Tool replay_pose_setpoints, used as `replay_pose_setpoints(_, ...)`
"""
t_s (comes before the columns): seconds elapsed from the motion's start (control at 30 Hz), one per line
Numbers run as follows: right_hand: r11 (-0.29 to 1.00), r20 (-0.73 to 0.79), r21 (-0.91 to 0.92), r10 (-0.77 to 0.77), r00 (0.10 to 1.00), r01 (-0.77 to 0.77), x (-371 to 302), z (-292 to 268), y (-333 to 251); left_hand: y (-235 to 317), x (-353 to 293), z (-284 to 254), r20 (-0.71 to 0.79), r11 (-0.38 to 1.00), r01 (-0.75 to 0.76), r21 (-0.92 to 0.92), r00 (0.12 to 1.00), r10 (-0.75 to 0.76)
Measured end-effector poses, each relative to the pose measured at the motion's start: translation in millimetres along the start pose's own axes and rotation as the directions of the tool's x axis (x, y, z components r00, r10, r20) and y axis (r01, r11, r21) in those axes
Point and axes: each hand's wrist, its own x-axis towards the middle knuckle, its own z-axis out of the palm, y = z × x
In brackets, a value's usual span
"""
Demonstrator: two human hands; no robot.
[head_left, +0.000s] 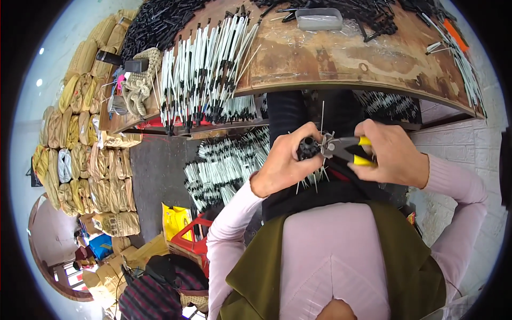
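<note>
In front of my lap, my left hand [290, 157] is closed round a bundle of thin rods with a black, toothed round end [308, 149], which resembles an umbrella frame. Thin pale rods stick out above and below the fingers. My right hand [393, 152] grips pliers [344, 148] with yellow-and-black handles held apart. Their metal jaws are at the thin rods, right beside my left thumb and fingers. Whether the jaws pinch a rod is too small to tell.
A worn wooden table [330, 61] spans the far side, bearing a pile of white-and-black rod bundles [205, 69], black parts [160, 24] and a clear plastic tray [319, 20]. More bundles [221, 173] lie below it, left of my legs. Wrapped packages [80, 138] are stacked far left; a red crate [194, 234] stands near left.
</note>
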Motion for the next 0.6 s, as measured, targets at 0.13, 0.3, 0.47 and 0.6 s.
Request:
replay_pose_setpoints(0.13, 0.905, -0.094, -0.386, -0.233, 0.968, 0.18, 10.9, -13.2, 5.6, 4.2, 4.3, 1.5, -0.108, 0.985, 0.079, -0.152, 0.99, -0.096)
replay_pose_setpoints(0.3, 0.768, 0.638, 0.465, 0.054, 0.769, -0.439, 20.5, -43.5, -0.8, -16.1, 14.8, -4.8, 0.01, 0.943, -0.332, -0.027, 0.943, 0.332)
replay_pose_setpoints(0.47, 0.618, 0.589, 0.486, 0.29, 0.754, -0.618, 10.0, -16.0, -4.5, -10.1, 19.1, -8.1, 0.067, 0.983, -0.183, -0.027, 0.981, 0.184)
replay_pose_setpoints(0.6, 0.994, -0.16, -0.014, -0.11, 0.981, 0.109, 4.4, 6.9, 16.2, -15.6, 20.0, -3.4, -0.081, 0.98, -0.188, 0.064, 0.978, 0.193)
